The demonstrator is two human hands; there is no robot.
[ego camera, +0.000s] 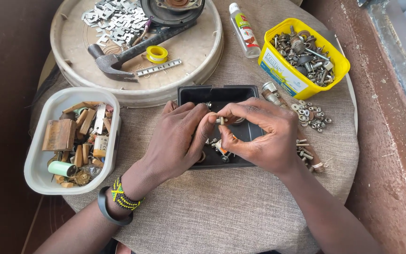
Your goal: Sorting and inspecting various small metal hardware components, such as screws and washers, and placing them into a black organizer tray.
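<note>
Soft, even daylight — sharp focus, faint shadows, slight bending at edges.

Your hands, left (177,141) and right (261,136), meet over the tray (191,94) at tabletop (222,207) centre, with a small bolt (220,121) pinched between them. Tub (41,155) of parts sits left of the tray. Round lid (198,56) lies behind it, hammer (118,59), tape roll (157,54) and metal clips (113,19) on it. Bottle (243,29) and box (283,77) of bolts back right. Loose washers (312,115) right of the tray.
</note>
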